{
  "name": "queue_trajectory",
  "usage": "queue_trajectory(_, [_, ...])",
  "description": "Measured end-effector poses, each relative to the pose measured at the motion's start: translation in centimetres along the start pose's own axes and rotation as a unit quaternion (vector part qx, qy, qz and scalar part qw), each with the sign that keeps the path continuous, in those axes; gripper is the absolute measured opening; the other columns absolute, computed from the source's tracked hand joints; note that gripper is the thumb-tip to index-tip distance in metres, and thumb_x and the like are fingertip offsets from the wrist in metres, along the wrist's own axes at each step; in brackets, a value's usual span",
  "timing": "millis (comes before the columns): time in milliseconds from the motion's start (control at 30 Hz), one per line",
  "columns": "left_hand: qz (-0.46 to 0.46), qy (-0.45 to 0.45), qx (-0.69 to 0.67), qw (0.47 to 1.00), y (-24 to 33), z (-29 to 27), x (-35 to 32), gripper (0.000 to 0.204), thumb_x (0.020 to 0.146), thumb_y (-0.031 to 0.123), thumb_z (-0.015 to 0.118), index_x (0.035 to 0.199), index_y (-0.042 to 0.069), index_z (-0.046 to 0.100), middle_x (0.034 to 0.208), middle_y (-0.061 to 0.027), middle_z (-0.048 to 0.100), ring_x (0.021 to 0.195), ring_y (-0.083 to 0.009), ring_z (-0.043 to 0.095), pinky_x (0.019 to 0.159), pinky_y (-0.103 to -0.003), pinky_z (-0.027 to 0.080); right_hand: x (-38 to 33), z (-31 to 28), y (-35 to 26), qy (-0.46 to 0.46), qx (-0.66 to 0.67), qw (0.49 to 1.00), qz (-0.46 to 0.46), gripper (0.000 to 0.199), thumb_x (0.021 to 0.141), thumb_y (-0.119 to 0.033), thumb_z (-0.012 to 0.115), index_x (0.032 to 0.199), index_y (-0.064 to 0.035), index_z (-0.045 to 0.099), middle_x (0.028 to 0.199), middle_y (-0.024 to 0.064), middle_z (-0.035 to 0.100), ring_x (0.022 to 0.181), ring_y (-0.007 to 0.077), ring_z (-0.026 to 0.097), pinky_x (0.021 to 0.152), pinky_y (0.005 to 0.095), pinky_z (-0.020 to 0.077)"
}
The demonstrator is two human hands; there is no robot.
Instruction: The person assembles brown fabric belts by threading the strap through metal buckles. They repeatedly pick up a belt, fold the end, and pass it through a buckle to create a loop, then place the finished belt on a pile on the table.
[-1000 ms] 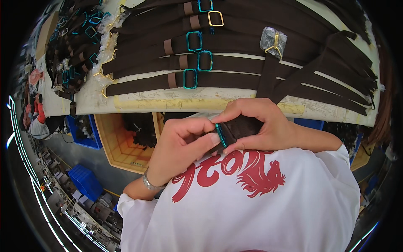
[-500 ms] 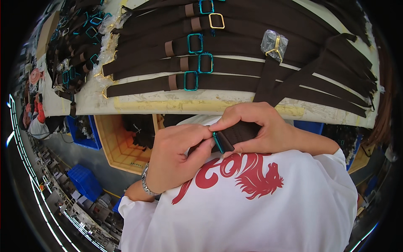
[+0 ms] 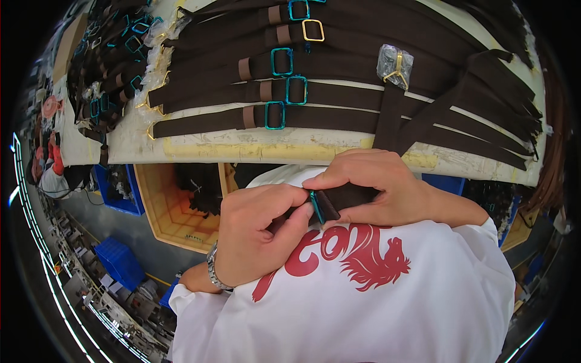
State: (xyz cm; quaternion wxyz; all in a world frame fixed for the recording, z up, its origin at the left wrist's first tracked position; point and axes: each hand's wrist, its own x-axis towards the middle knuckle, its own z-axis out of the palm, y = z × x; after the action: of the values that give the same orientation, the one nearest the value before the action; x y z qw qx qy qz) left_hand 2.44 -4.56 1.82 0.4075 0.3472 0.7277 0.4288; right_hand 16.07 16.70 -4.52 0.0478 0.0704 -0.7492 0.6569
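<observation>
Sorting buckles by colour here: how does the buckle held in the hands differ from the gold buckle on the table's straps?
The held buckle is teal, the gold buckle yellow metal. The held one shows edge-on, pinched between the left hand and right hand; the gold one lies flat, its square opening facing up. Both sit on dark brown straps.

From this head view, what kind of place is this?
Likely a strap or belt assembly workshop: rows of dark brown straps with teal buckles on a worn worktable, and blue parts bins on the floor.
</observation>
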Motion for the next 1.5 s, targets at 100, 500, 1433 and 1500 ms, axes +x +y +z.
queue_trajectory(100, [-0.150,-0.050,-0.232,0.960,0.3,-0.7,0.4,0.015,0.103,0.008,0.070,0.094,-0.004,0.073,0.077,-0.0044,0.073,0.059,-0.0059,0.058,0.056,-0.023,0.045,-0.2,0.1,-0.7,0.018,0.029,0.999,0.026,0.058,0.075,-0.010,0.098,0.129,-0.0029,0.077,0.107,0.0142,0.078,0.098,0.0266,0.076,0.087,0.0360,0.0575])
queue_trajectory(500, [-0.124,-0.052,-0.190,0.973,-0.3,-0.4,0.6,0.014,0.105,0.008,0.070,0.096,-0.003,0.071,0.080,-0.0016,0.071,0.063,-0.0048,0.059,0.056,-0.020,0.043,-0.2,0.1,-0.3,0.008,0.133,0.986,0.100,0.049,0.083,-0.009,0.092,0.128,-0.0045,0.076,0.112,0.0080,0.078,0.102,0.0205,0.075,0.089,0.0330,0.0579])
queue_trajectory(1433, [0.058,-0.016,-0.300,0.952,-1.2,-2.0,3.1,0.026,0.109,0.024,0.067,0.096,0.002,0.063,0.074,-0.0107,0.069,0.070,-0.0204,0.066,0.075,-0.036,0.050,1.4,-3.1,0.1,-0.065,0.072,0.986,0.132,0.050,0.089,-0.021,0.090,0.132,-0.0039,0.074,0.119,0.0087,0.078,0.105,0.0203,0.072,0.094,0.0387,0.0574])
queue_trajectory(1500, [0.063,0.020,-0.311,0.948,-1.6,-2.0,3.1,0.027,0.111,0.025,0.066,0.096,0.002,0.061,0.076,-0.0108,0.068,0.066,-0.0199,0.064,0.071,-0.035,0.052,2.0,-4.2,-0.2,-0.082,-0.021,0.995,0.059,0.045,0.090,-0.010,0.084,0.133,-0.0019,0.073,0.118,0.0120,0.078,0.103,0.0298,0.074,0.092,0.0425,0.0591])
